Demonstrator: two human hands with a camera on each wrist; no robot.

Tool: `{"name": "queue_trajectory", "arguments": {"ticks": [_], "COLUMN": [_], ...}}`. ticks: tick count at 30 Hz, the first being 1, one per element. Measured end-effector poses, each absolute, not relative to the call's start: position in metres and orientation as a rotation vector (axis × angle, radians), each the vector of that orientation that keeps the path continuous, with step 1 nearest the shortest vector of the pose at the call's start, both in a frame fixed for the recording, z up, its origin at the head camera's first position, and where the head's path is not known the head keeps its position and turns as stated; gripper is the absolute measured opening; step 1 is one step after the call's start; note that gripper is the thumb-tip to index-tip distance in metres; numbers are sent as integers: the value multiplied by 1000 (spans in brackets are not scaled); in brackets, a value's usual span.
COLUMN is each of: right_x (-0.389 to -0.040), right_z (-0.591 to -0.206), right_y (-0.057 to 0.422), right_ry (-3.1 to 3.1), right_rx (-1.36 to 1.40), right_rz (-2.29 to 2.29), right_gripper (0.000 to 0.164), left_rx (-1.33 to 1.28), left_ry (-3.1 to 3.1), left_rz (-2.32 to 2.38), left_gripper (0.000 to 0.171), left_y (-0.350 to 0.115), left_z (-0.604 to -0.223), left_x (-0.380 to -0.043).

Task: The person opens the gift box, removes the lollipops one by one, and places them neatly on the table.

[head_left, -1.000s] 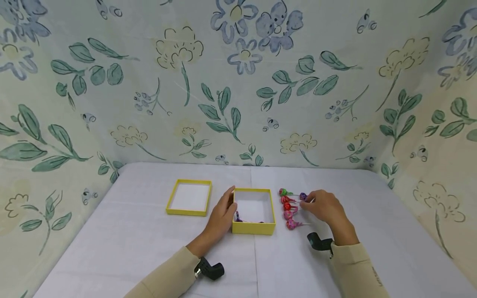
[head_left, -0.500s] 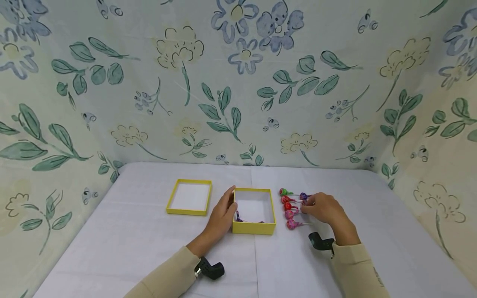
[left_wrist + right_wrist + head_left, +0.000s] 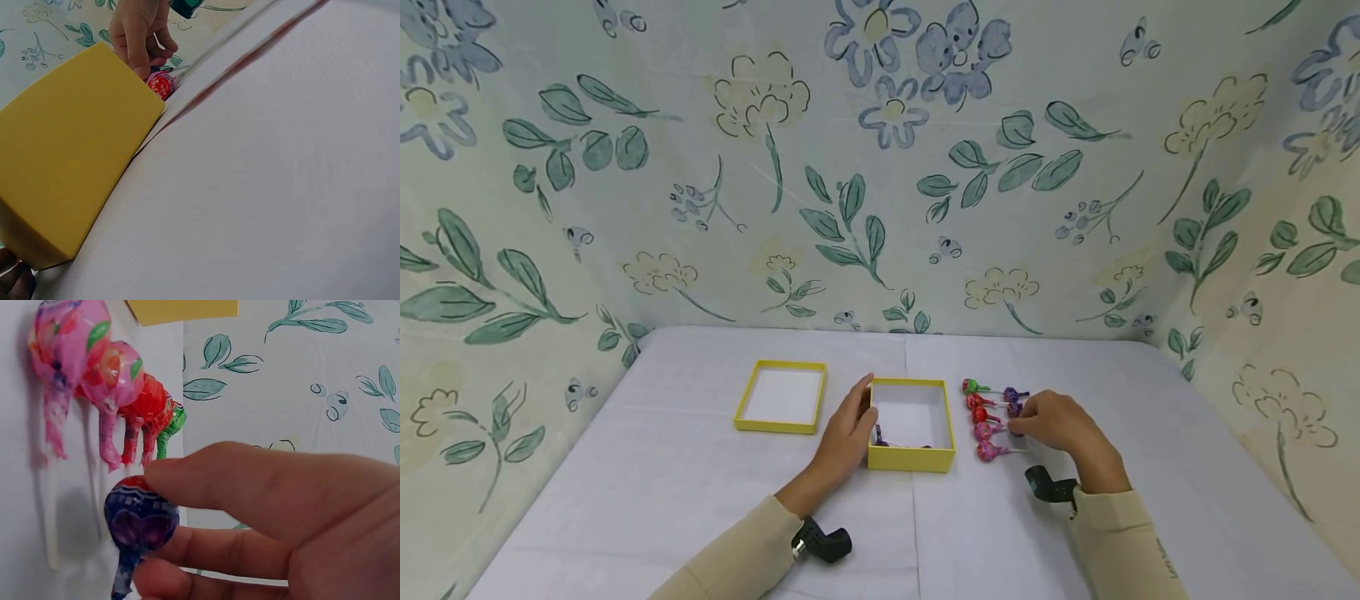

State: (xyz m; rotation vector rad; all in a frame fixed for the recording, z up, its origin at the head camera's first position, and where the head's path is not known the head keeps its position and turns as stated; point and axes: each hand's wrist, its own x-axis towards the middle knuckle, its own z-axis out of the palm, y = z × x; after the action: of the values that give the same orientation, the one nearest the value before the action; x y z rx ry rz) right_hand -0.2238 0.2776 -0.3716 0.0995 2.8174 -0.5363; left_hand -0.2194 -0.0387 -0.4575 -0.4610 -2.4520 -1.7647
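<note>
My left hand point(image 3: 841, 435) holds the left wall of an open yellow box point(image 3: 912, 460), thumb at its rim. Inside the box a bit of dark purple wrapper point(image 3: 880, 437) shows near the front left corner. My right hand point(image 3: 1063, 427) is low over the table, right of the box. Its thumb and fingers pinch a blue-purple lollipop point(image 3: 140, 515) by the wrapped head, as the right wrist view shows. Left of that hand lies a column of pink, red and green lollipops point(image 3: 987, 451). Two purple lollipops point(image 3: 1016, 393) lie just beyond its fingertips.
A yellow-rimmed box lid point(image 3: 781, 398), white inside, lies left of the box. White cloth point(image 3: 700, 467) covers the table, and a flowered curtain point(image 3: 880, 208) stands behind and at both sides. Each wrist wears a black camera point(image 3: 1051, 485).
My right hand has shifted slightly toward me along the lollipops, uncovering more of the two purple ones. The left hand and the box have stayed put.
</note>
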Motion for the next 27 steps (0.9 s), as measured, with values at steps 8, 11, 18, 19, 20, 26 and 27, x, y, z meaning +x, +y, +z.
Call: {"name": "queue_trajectory", "arguments": {"ticks": [8,11,18,19,20,26,27], "right_x": [-225,-224,-225,-225,-225,-226,-226], "right_z": [-373,-373,-375,-376,-377,-379,-379], "right_y": [278,278,278,278,279,280,280], "right_ry": [2844,2850,2830,2822,2814,2770,2768], "right_rx": [88,95,106,107,107,88,87], "right_rz": [-538,-530,-547,-549,-553,-564,-565], "right_gripper": [36,36,34,33,32,28,28], "left_rx": [-454,-452,-453,-454,-454,-450,-450], "left_ry": [-2447,-2453,-2464,-2463,-2463,-2466,-2466], "left_rz": [-1758,-1750,-1736,-1736,-1736,-1727,-1725], "left_gripper": [53,53,53,53,53,53,53], "left_y": [-38,-38,-39,-39,-39,-38,-38], "left_z": [-459,-460,-460,-460,-460,-461,-461], "left_x": [-221,-221,-222,-222,-222,-222,-222]}}
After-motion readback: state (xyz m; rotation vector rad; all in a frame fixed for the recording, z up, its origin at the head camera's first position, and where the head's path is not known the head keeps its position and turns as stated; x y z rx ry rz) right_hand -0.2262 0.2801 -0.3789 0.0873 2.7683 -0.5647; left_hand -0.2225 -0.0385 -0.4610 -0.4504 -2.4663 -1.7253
